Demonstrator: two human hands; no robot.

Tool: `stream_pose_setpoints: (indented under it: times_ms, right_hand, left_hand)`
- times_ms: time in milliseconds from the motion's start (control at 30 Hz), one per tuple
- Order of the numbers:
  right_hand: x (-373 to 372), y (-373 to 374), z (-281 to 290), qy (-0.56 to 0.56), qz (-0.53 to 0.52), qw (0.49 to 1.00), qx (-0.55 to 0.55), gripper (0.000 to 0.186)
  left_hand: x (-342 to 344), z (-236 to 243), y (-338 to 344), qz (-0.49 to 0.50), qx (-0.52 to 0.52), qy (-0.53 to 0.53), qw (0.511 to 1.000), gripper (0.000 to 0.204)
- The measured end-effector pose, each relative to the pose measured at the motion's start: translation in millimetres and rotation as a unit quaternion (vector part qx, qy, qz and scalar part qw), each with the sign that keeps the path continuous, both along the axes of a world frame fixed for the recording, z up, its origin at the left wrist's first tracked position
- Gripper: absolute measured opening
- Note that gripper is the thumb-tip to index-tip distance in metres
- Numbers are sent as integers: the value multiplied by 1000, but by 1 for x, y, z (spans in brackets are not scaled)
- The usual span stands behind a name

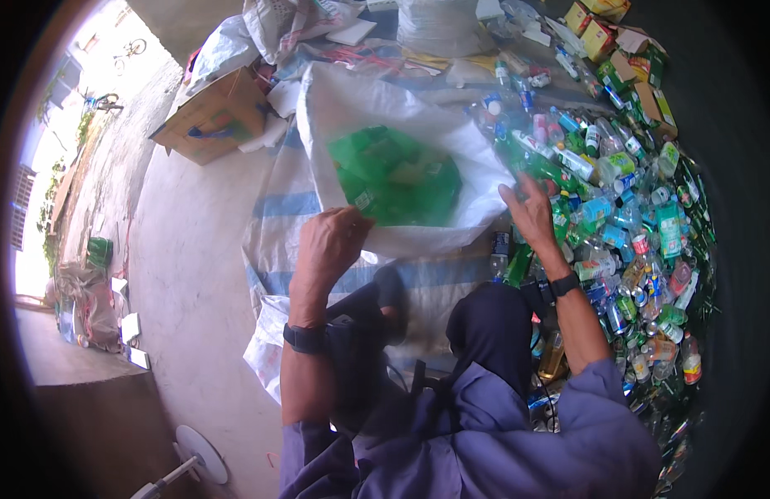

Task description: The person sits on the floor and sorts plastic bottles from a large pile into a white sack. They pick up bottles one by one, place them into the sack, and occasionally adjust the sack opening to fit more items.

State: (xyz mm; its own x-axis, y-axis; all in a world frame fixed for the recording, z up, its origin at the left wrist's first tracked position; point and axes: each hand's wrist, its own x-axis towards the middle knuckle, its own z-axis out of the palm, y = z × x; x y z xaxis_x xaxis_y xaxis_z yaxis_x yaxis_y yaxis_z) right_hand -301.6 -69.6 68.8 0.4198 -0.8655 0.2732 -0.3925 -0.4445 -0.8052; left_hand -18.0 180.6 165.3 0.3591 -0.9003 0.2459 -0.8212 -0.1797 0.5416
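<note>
A large white woven sack [476, 158] lies in front of me with its mouth spread wide. Inside it are green plastic bottles [393, 175], slightly blurred. My left hand [335, 237] is closed on the near left part of the sack's rim. On the right, my right hand [530, 212] has its thumb and fingers at the sack's right edge and appears to pinch it; the exact grip is partly hidden. Just beyond my right hand begins a heap of loose plastic bottles [601, 208] of many colours.
A blue-and-white striped sheet [285, 205] lies under the sack. An open cardboard box [214, 121] stands at the far left, with full bags [439, 29] at the back. Small cartons [597, 37] sit at the far right. A pedestal fan [200, 456] is at the lower left.
</note>
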Motion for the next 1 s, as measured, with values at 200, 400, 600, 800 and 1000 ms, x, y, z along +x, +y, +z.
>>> stream_pose_setpoints:
  times_ms: [200, 400, 600, 800, 1000]
  right_hand:
    - [-31, -12, -32, -146, 25, 953, 265, 54]
    - [-100, 15, -134, 103, -40, 946, 303, 32]
    - [-171, 82, -227, 229, 26, 932, 280, 34]
    - [-197, 88, -245, 203, -268, 928, 160, 46]
    - [-204, 8, -230, 175, -344, 907, 168, 69]
  left_hand:
    - [2, -10, -7, 97, -8, -34, 995, 20]
    - [14, -14, -9, 144, -28, -95, 985, 19]
    - [29, -19, -14, 199, 11, -96, 975, 20]
    - [34, -27, -21, 197, 64, -112, 972, 25]
    - [30, -30, -23, 186, 28, -100, 977, 23]
